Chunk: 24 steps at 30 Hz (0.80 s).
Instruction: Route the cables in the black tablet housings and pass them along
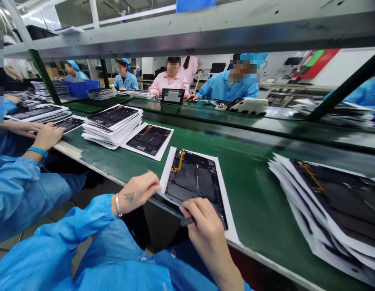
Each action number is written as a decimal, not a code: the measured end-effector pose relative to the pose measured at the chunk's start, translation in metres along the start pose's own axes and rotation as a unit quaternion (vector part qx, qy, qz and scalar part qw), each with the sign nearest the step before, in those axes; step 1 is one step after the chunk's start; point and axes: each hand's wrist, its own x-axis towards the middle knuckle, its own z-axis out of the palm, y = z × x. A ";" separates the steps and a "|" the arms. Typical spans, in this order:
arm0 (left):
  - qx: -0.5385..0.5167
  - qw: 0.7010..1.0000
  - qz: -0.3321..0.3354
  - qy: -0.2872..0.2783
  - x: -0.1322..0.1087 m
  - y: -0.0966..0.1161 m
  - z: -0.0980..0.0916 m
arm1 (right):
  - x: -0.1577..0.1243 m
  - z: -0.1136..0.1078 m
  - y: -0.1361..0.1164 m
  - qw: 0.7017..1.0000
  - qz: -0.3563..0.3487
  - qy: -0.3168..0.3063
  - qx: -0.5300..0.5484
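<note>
We're on an electronics assembly line: a long green bench point(254, 190) with smocked, capped workers point(226, 87) seated along both sides. Stacks of identical dark tablet shells point(111, 117) on white sheets line it, under a grey steel rack point(205, 30).

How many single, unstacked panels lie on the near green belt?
3: nearest panel at the left hand and right hand; second panel beside the stack; third panel by a co-worker's hand, far left, perhaps topping a pile.

No text, number or brand is legible on the dark panel point(193, 182) or its white sheet point(227, 206).
</note>
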 end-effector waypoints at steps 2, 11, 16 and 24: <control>-0.058 0.996 -0.071 -0.016 0.013 -0.003 -0.009 | 0.006 0.003 -0.007 0.999 0.014 0.046 0.017; -0.192 0.963 -0.152 -0.111 0.076 -0.008 0.004 | 0.015 0.028 -0.021 0.996 0.021 0.085 -0.002; -0.107 0.982 -0.150 -0.039 0.119 -0.028 -0.034 | 0.011 0.029 -0.022 0.994 0.003 0.093 0.049; 0.024 0.966 -0.227 0.122 0.170 -0.088 -0.141 | 0.011 0.034 -0.021 1.000 0.006 -0.012 -0.022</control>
